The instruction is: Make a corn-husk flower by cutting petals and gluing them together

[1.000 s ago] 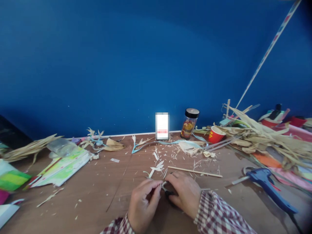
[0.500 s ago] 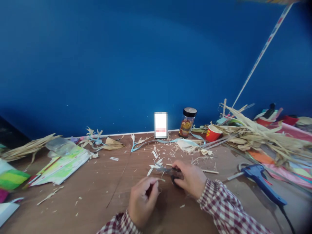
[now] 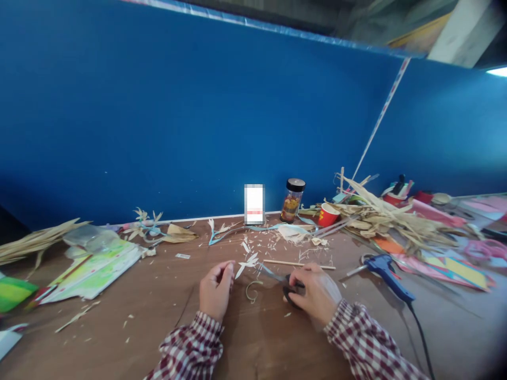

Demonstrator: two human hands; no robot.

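My right hand (image 3: pixel 319 295) grips a pair of scissors (image 3: pixel 273 273) by the black handles, its blades pointing left toward a small white flower of pale petals (image 3: pixel 249 262). Just left of that flower is my left hand (image 3: pixel 216 289), thumb and fingers drawn together; whether anything is pinched between them is hidden. Between the two hands a curled, pale green strip (image 3: pixel 252 291) lies on the table. A thin wooden stick (image 3: pixel 299 264) rests beyond the scissors.
A blue glue gun (image 3: pixel 388 274) lies at right, before a heap of dried husks (image 3: pixel 388 216). A lidded jar (image 3: pixel 293 200) and red paper cup (image 3: pixel 328 214) stand by the blue wall. Light-blue stems (image 3: pixel 212 235), scraps and painted paper (image 3: pixel 95 272) are farther left.
The curled strip that was in my left hand now lies on the table. My left hand has moved left and up beside the flower. The camera view has tilted up and turned right.
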